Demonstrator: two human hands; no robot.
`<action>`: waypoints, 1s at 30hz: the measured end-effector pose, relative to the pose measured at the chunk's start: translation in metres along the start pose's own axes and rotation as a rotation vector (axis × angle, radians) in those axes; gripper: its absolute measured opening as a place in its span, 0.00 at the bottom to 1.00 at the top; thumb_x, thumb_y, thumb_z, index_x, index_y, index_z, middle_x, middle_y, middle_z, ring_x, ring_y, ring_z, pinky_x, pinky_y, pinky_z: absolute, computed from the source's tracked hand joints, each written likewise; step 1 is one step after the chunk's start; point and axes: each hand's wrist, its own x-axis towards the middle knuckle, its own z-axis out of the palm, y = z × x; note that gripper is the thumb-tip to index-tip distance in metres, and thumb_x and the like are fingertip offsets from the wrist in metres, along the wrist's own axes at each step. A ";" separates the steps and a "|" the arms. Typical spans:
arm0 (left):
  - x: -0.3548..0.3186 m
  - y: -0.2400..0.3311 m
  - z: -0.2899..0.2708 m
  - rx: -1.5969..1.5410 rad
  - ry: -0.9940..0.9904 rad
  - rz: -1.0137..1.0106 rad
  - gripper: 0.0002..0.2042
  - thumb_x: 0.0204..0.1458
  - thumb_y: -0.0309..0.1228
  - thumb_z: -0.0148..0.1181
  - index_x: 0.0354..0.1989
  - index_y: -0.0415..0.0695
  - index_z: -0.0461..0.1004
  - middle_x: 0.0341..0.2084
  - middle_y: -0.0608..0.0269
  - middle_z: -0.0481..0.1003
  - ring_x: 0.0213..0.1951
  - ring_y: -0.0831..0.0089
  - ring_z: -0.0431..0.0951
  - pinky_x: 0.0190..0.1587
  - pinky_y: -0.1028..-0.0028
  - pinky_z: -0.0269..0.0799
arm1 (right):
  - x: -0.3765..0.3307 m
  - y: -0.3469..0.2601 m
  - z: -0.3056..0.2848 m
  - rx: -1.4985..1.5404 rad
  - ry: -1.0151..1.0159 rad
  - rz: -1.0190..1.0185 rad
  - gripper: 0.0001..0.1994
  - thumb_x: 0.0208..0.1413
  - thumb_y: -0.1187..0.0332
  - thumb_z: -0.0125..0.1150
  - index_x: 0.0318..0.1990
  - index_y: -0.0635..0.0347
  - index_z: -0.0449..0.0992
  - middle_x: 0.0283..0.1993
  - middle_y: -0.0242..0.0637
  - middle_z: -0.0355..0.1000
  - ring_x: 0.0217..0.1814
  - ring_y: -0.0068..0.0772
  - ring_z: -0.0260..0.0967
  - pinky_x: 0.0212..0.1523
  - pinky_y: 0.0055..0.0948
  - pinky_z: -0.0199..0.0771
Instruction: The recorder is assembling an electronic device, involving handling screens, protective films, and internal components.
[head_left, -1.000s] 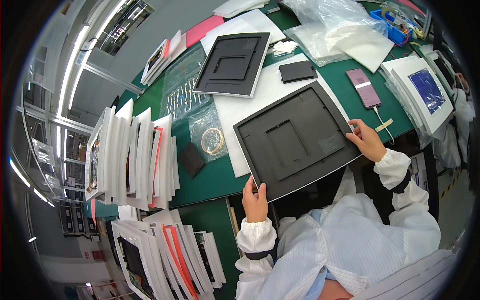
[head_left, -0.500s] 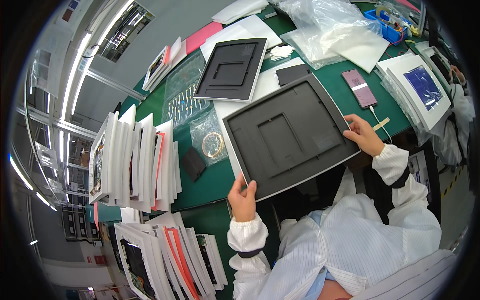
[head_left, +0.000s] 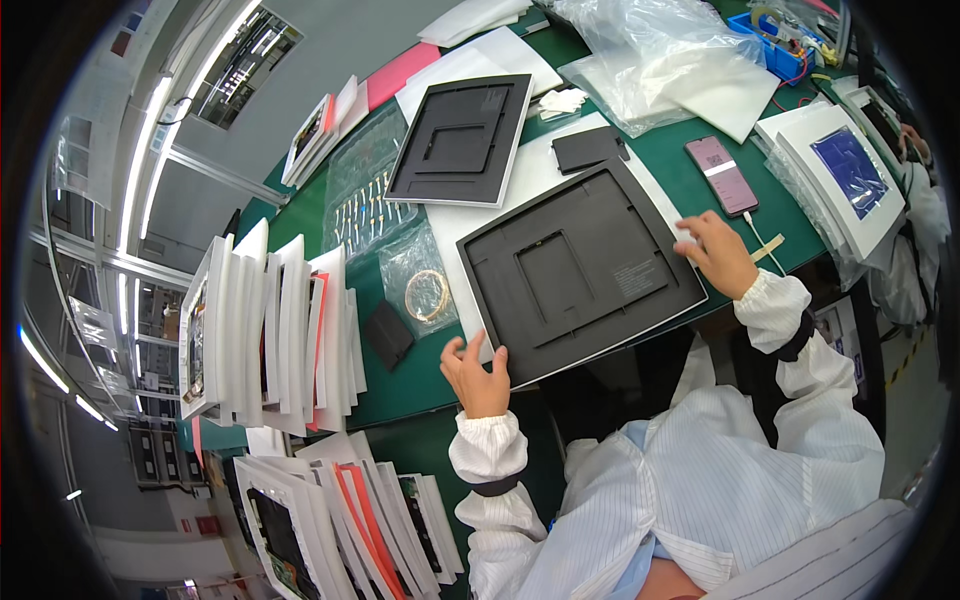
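- Left hand [head_left: 478, 372] grips near corner of black back panel [head_left: 580, 272], fingers half spread.
- Right hand [head_left: 718, 252] pinches far edge.
- Panel flat on white sheet [head_left: 520, 185]; nothing fitted into it yet.

Near left corner of the dark tray [head_left: 580, 272]: covered by the left hand [head_left: 478, 372], whose fingertips fold out of sight beneath the edge. Right hand [head_left: 718, 252]: palm and grip hidden behind its own back. White sheet [head_left: 452, 232]: largely concealed under both trays. Coil in the clear bag [head_left: 418, 282]: too small to identify. Far right, another person's hand [head_left: 912, 142]: cut by the rim.
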 end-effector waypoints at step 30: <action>0.006 -0.006 0.032 0.133 0.200 0.234 0.19 0.49 0.26 0.51 0.49 0.32 0.65 0.44 0.48 0.66 0.48 0.54 0.65 0.51 0.64 0.61 | 0.050 -0.036 0.024 -0.402 0.050 -0.004 0.10 0.46 0.66 0.56 0.29 0.66 0.71 0.31 0.48 0.71 0.34 0.50 0.71 0.34 0.40 0.73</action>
